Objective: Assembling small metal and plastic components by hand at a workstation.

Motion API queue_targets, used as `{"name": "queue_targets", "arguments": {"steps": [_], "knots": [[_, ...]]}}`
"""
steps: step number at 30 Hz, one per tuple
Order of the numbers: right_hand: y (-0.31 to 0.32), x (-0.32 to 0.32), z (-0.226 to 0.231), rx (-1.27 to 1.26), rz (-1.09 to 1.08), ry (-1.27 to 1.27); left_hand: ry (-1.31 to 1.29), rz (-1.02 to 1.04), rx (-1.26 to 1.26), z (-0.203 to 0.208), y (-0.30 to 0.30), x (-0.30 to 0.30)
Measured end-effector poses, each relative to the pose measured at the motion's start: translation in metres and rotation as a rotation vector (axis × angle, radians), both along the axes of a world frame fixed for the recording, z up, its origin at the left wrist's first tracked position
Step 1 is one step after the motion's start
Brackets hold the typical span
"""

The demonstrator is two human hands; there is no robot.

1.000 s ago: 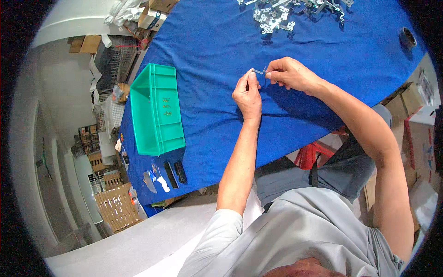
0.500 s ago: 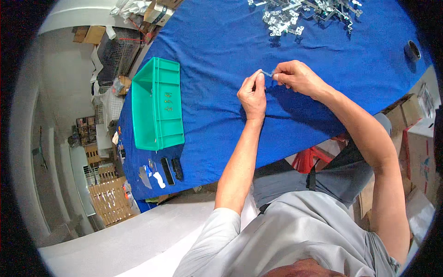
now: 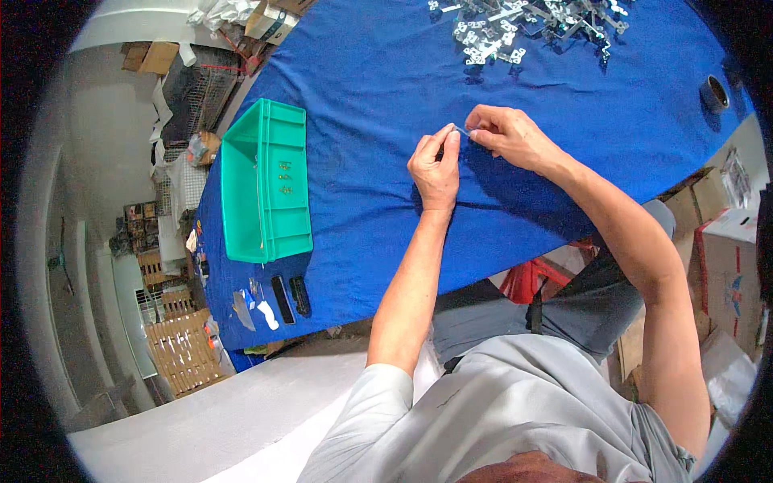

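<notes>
Over the blue cloth, my left hand (image 3: 436, 171) pinches a small, thin metal piece (image 3: 461, 130) between thumb and fingertips. My right hand (image 3: 513, 138) meets it from the right, its thumb and forefinger closed on the piece's other end. Only a short pale strip shows between the two hands, so its full shape stays hidden. Beyond them, at the far edge of the view, lies a loose pile of shiny bracket-like metal parts (image 3: 489, 42), several of them overlapping.
Left of my hands, a green plastic bin (image 3: 286, 229) lies on the blue cloth (image 3: 362, 266). Two black oblong objects (image 3: 283, 300) and a white scrap (image 3: 267, 315) lie near the cloth's near edge. A dark roll-like ring (image 3: 714, 94) sits far right. Beside my legs is a red stool (image 3: 523, 282).
My right hand has come slightly closer to my left, and less of the metal piece shows between them. The whole scene has shifted slightly left in the picture.
</notes>
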State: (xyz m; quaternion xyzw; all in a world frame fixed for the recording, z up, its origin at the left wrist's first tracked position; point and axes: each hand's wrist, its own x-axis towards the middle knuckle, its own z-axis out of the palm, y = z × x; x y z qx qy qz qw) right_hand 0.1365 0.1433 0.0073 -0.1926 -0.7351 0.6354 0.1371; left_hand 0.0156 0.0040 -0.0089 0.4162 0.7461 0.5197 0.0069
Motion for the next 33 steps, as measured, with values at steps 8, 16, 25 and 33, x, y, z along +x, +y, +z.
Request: {"name": "queue_targets", "arguments": {"steps": [8, 16, 25, 33], "knots": [[0.003, -0.004, -0.007, 0.243, -0.275, 0.293, 0.005, -0.028, -0.019, -0.001, 0.001, 0.000], [-0.004, -0.001, -0.004, -0.037, 0.052, 0.004, -0.344, 0.041, 0.070, -0.005, -0.001, -0.001], [-0.005, 0.000, 0.000, -0.008, 0.015, -0.010, -0.342, 0.037, 0.053, -0.009, -0.001, -0.003], [-0.001, 0.001, 0.000, 0.172, -0.011, 0.055, -0.240, 0.020, 0.026, -0.010, -0.001, -0.005]]}}
